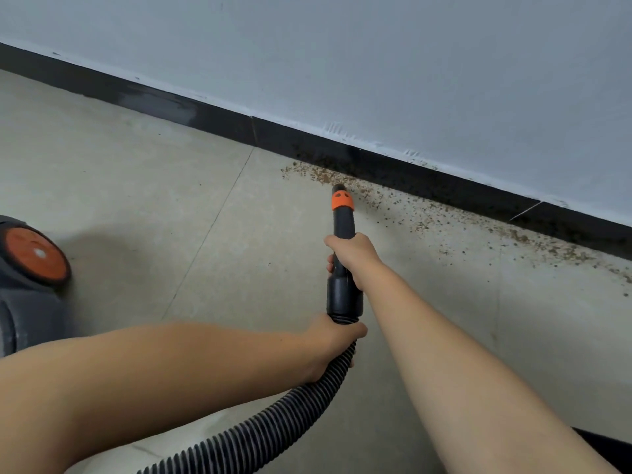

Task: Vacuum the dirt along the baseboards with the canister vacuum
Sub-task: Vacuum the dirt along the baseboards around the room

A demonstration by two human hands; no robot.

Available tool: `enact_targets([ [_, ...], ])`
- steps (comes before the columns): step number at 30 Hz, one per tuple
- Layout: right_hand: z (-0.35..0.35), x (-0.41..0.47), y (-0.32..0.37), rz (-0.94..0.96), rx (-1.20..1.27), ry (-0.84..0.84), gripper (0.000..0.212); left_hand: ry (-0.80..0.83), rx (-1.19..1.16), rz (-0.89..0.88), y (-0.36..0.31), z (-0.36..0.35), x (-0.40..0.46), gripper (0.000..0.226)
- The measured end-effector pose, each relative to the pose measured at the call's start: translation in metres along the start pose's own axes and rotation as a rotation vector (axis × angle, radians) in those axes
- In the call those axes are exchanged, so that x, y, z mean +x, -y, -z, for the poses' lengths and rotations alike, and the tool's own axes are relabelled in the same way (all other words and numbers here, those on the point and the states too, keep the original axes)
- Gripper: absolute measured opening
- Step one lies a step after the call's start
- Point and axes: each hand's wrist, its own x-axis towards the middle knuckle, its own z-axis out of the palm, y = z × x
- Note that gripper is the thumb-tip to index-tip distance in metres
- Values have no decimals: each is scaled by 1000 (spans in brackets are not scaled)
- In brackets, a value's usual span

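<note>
A: Status on hands?

B: We see both on the vacuum. Right hand (352,254) wraps the black nozzle tube (343,224) mid-length, fingers curled round it, arm stretched forward. Left hand (337,340) grips the ribbed hose (273,425) right where it meets the tube's cuff, just behind the right hand.

A: Tip position?

B: Ahead of the right hand. Orange collar (342,201) near the end, dark tip (339,188) beyond it, pointed at the baseboard (219,118). We read the tip as at the near edge of the dirt (318,174); contact with the floor (136,186) we can't tell.

A: Dirt spread?

B: Brown crumbs in a band on the floor, hard against the black baseboard. Starts just past and left of the tip, runs off to the right of the right hand, thinning toward the frame edge. Some specks sit on the baseboard face and its top edge too.

A: Canister?

B: Canister (27,285) far left of the left hand, on the floor, only partly in frame. Grey body, orange round wheel (34,254) facing us. Well apart from the dirt.

A: Hose run?

B: From the left hand it drops back under the left forearm and leaves at the bottom edge. Link to the canister not visible.

A: Anything else?

B: Pale wall (410,63) above the baseboard, with scuffs near its bottom edge. Tiled floor, grout lines left of the hands.
</note>
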Motion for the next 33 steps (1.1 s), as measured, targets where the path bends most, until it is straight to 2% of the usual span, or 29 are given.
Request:
enact_targets([
  [6,-7,9,19,2,-15,-13,25,-47,-22,-52,-12,8,2,11],
  [11,-48,10,39,24,-148,143,30,-157,-170,-82,-13,23,2,23],
  [16,-76,11,55,25,-175,231,31,-232,-254,-107,-21,43,2,21],
  [25,-46,10,43,-12,-83,121,27,-150,-158,-77,-16,31,5,21],
  [33,-2,12,26,-43,27,-82,26,-34,-6,-69,-20,15,1,22],
])
